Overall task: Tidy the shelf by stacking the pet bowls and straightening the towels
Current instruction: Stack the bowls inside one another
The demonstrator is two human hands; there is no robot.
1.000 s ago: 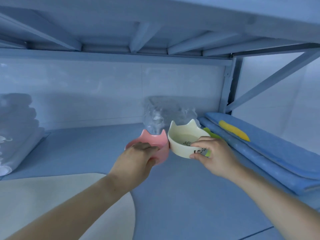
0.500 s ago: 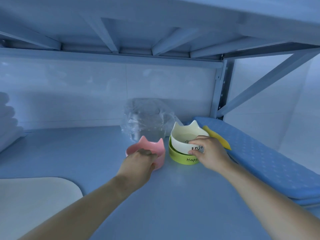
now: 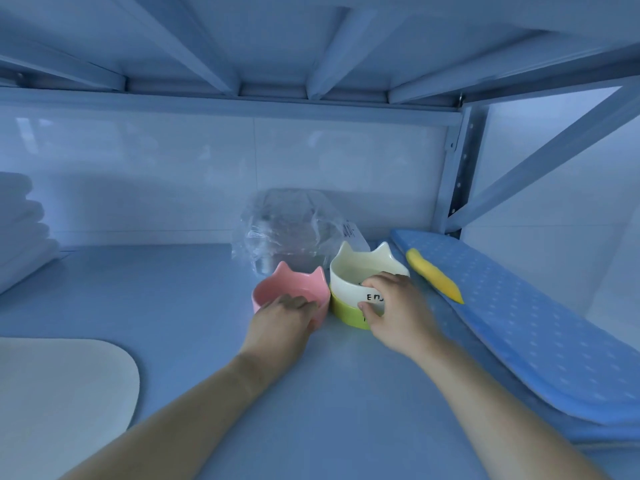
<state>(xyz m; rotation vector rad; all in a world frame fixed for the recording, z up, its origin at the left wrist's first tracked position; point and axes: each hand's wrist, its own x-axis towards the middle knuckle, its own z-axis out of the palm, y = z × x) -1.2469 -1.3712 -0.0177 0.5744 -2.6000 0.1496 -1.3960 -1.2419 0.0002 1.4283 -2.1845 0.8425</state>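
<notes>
Pink bowl (image 3: pixel 294 294), glossy and round with two cat-ear points on its far rim, stands on the smooth blue shelf (image 3: pixel 173 306) near the middle. The left hand (image 3: pixel 282 318) grips its near wall, fingers curled over the rim. Touching it at three o'clock is the cream bowl (image 3: pixel 363 271), the same eared shape, nested inside the green bowl (image 3: pixel 346 313), of which only a low band shows. Black letters "Enj" can be read on the cream wall; the rest is hidden by the right hand (image 3: pixel 394 306), which pinches that wall between the thumb low on the outside and the fingers over the rim. A trace of black writing on the green band is too hidden to read.

At twelve o'clock from the bowls lies a crinkled clear plastic bag (image 3: pixel 294 233) with a small white label (image 3: pixel 349 232), its print too small to read. At three o'clock a padded blue mat (image 3: pixel 519 323) with pale dots lies flat, with a long tapered yellow piece (image 3: pixel 433 275) on it. Folded white towels (image 3: pixel 20 230) are stacked at nine o'clock, well apart. A cream mat (image 3: pixel 59 393) with a rounded corner lies at eight o'clock.
</notes>
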